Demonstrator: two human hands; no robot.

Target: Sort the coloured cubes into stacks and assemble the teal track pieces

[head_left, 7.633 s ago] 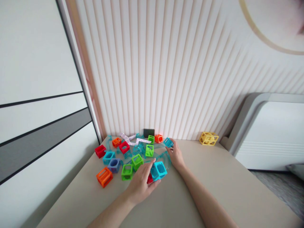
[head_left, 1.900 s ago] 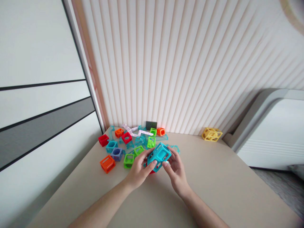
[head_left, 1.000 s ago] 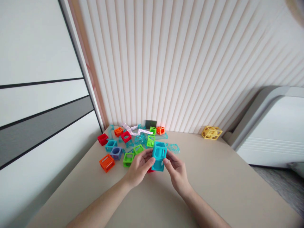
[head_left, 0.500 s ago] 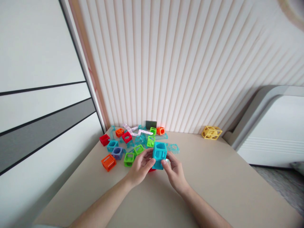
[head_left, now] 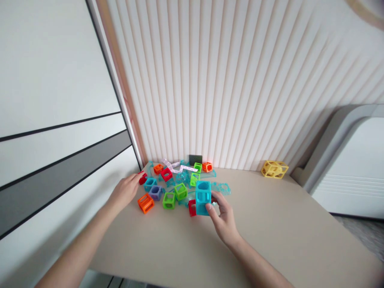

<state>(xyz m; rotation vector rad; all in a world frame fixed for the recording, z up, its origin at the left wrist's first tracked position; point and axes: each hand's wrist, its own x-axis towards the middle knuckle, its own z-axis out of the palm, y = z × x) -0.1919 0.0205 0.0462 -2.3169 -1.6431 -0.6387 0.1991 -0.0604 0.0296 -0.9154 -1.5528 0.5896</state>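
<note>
My right hand (head_left: 222,218) holds a stack of two light-blue hollow cube blocks (head_left: 203,198) upright, with the thumb on the near side and the fingers round the right side. A red hollow block (head_left: 192,208) shows just behind the stack, partly hidden by it. My left hand (head_left: 125,191) reaches to the far left of the pile, its fingers closed on a red cube block (head_left: 143,178), which they partly cover. Near that hand lie a blue cube block (head_left: 150,184), a purple one (head_left: 155,193) and an orange one (head_left: 146,203).
Green cube blocks (head_left: 169,201), another red cube (head_left: 166,174), clear blue track pieces (head_left: 182,177) and a pale zigzag strip (head_left: 180,168) lie on the table (head_left: 168,244). A dark box (head_left: 195,159) stands by the ribbed wall. Yellow frame blocks (head_left: 274,169) sit at right.
My left hand has let go of the blue stack and moved left to the red cube. My right hand keeps the stack. The view has shifted slightly.
</note>
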